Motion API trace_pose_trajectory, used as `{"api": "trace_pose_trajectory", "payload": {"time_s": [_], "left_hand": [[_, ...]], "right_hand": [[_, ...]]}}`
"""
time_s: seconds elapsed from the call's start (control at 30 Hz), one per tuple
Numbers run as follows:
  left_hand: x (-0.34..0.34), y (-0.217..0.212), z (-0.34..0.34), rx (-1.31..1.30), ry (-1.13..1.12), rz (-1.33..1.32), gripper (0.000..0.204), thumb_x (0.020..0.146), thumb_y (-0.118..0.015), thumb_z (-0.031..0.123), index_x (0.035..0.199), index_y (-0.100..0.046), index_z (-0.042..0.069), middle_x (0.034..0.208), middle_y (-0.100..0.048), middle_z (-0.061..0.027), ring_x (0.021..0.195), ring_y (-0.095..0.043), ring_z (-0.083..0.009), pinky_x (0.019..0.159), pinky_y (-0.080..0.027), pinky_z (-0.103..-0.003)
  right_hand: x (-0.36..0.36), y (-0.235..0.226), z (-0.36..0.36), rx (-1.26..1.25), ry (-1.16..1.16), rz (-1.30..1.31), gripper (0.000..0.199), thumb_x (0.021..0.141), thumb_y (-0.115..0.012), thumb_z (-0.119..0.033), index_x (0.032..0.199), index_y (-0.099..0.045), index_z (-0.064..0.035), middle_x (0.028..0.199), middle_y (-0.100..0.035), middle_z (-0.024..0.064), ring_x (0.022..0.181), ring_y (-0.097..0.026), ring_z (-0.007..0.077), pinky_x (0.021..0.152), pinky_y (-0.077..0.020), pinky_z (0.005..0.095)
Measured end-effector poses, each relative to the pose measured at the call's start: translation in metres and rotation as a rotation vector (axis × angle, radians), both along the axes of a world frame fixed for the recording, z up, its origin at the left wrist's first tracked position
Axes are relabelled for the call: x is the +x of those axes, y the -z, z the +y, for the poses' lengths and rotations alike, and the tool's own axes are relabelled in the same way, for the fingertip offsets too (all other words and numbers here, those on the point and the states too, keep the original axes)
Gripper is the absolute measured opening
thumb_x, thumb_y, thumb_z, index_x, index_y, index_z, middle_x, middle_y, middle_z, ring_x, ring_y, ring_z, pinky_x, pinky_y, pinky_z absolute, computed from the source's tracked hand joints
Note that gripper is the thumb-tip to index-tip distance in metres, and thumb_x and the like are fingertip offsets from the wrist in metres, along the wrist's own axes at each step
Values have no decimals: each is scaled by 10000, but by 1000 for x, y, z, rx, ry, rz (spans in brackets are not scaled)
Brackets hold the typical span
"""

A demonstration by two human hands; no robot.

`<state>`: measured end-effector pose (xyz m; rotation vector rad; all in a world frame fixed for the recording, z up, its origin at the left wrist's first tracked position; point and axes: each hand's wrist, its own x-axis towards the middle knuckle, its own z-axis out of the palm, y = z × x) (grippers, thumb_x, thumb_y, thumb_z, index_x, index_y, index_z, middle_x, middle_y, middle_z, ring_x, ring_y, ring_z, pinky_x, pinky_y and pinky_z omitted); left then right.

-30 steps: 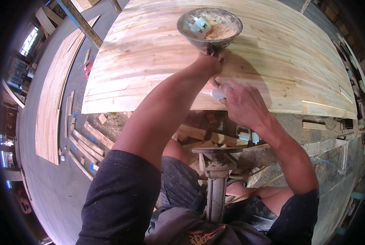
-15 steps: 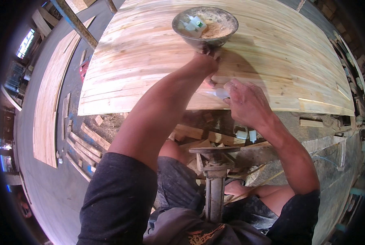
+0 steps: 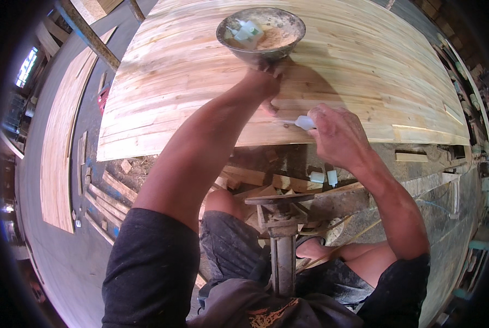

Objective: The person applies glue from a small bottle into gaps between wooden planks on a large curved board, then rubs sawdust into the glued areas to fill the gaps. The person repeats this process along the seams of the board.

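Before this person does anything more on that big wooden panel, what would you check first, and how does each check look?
1. Small white bottle gripped in right hand, tip at the panel: ok.
2. Left hand resting on the wooden panel, beside the tip: ok.
3. Metal bowl of sawdust and white bottles standing upright on the panel, just beyond the left hand: ok.
4. Whether anything comes out of the tip: cannot tell.
5. Panel's near edge overhanging scattered wood offcuts; its support is hidden: cannot tell.
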<state>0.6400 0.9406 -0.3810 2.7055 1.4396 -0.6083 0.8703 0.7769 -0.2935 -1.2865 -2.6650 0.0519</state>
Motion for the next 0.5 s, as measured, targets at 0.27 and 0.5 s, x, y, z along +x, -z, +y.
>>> {"api": "trace_pose_trajectory", "payload": {"time_s": [0.27,0.5], "left_hand": [[1,-7,-6,-35,-61,41,1525,670,-934,725,1758,-76,86,1800,-50,-321,1645,-137,-558,1285,-300,-674],[10,-27,-14,-35,-56,110,1507,694,-906,741,1760,-63,89,1807,-12,-307,1647,-142,-550,1266,-318,-689]], "right_hand": [[16,-6,-4,32,26,7,246,909,-753,-98,1113,-695,28,1091,-718,218,984,-714,443,873,-562,546],[33,-16,-9,-44,143,-57,215,930,-743,-113,1099,-716,17,1102,-723,208,983,-712,445,875,-564,549]]}}
